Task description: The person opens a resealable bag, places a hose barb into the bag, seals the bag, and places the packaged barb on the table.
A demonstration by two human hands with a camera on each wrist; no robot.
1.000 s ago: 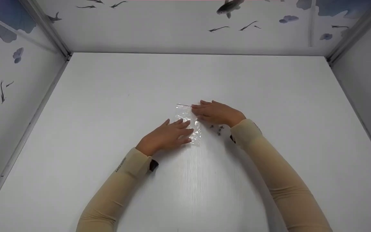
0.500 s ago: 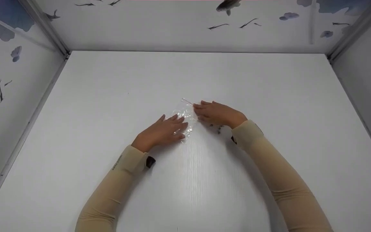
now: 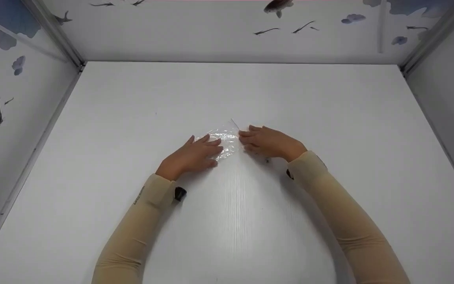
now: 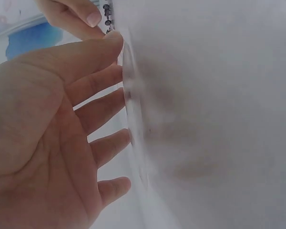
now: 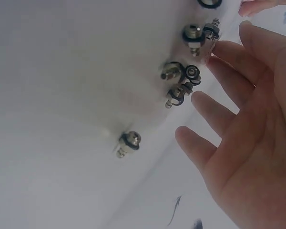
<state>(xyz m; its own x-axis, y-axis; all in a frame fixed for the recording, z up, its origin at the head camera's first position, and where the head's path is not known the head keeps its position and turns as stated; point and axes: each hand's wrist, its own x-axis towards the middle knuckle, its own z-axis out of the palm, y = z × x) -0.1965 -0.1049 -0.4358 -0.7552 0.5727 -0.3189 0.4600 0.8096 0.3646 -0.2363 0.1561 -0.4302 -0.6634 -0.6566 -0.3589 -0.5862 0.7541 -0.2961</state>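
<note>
A clear plastic zip bag lies slanted on the white table between the two hands. My left hand rests on its left part with fingers spread and fairly straight. At the bag's right edge, the fingertips of my right hand touch or nearly touch it; which of the two I cannot tell. Several small metal fittings with black rings lie on the table beneath the right hand in the right wrist view. From above, the hand hides most of them, leaving a small fitting visible by the wrist.
The white table reaches to a printed back panel, with side panels at left and right. A black wrist camera sits under the left cuff. One metal fitting lies apart from the others.
My left hand has slid left and slightly away from me, and the bag has turned clockwise with it. The right hand has shifted slightly right and nearer, covering more of the fittings.
</note>
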